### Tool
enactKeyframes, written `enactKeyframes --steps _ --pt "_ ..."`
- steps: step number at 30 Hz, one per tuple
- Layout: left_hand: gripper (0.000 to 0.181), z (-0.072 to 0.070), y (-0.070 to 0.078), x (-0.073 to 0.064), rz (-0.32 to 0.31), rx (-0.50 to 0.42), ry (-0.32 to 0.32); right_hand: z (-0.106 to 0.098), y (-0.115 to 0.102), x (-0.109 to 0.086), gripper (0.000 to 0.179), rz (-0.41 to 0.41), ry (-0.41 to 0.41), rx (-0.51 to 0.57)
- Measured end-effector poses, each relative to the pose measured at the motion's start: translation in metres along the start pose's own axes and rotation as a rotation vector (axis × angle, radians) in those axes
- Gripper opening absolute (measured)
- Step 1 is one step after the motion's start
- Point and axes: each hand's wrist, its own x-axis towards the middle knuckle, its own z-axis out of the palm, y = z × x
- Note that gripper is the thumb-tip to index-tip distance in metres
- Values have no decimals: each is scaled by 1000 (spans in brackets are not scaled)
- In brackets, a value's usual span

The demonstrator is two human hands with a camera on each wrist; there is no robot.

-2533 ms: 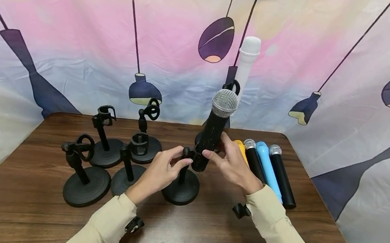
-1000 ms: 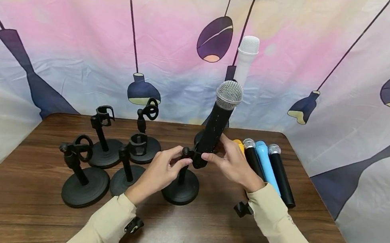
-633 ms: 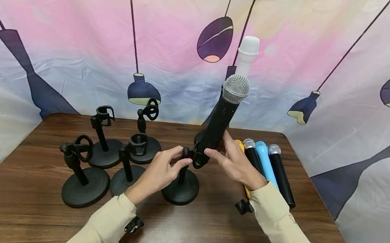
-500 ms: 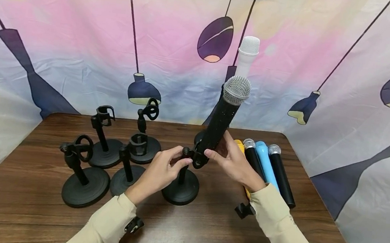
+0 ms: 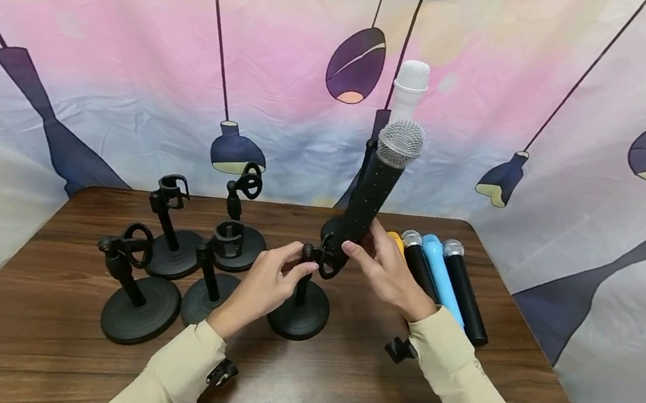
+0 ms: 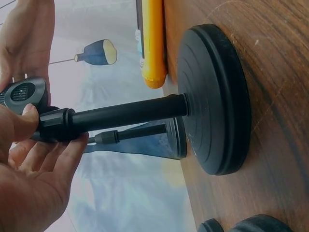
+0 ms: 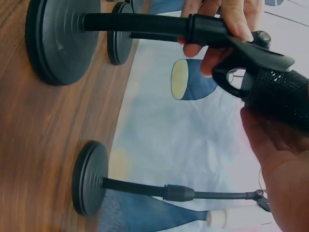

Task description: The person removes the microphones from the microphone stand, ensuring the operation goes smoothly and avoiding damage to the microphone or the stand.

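Note:
My right hand grips the lower part of a black microphone with a silver mesh head, tilted up to the right. Its bottom end meets the ring-shaped clip of a black desk microphone stand. In the right wrist view, part of the clip's ring stands open below the handle's end. Thumb and fingers of my left hand pinch the top of that stand just beside the clip. The stand's round base rests on the table.
To the left stand several black microphone stands without microphones. A white microphone sits upright on a stand behind the black one. Yellow, black and blue microphones lie side by side on the brown table at right.
The black microphone has slid upward and right through the clip, leaning further right; its lower end now sits higher at the ring. My left hand has stayed on the stand.

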Motion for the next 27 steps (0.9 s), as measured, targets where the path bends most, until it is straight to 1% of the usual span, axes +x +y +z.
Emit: enactKeyframes --steps 5,10,16,22,27 --pt "9 1 1 0 -2 -2 0 1 -3 1 40 -19 25 -12" --pt "9 1 0 1 0 -6 -3 0 -5 1 46 -30 32 22" --pt "9 1 0 0 10 -9 2 -1 -4 2 54 -41 16 17" --pt "9 0 0 0 17 -5 6 -1 -5 3 54 -53 13 17" --pt "9 0 0 1 12 -3 3 1 -6 3 53 -69 35 3"
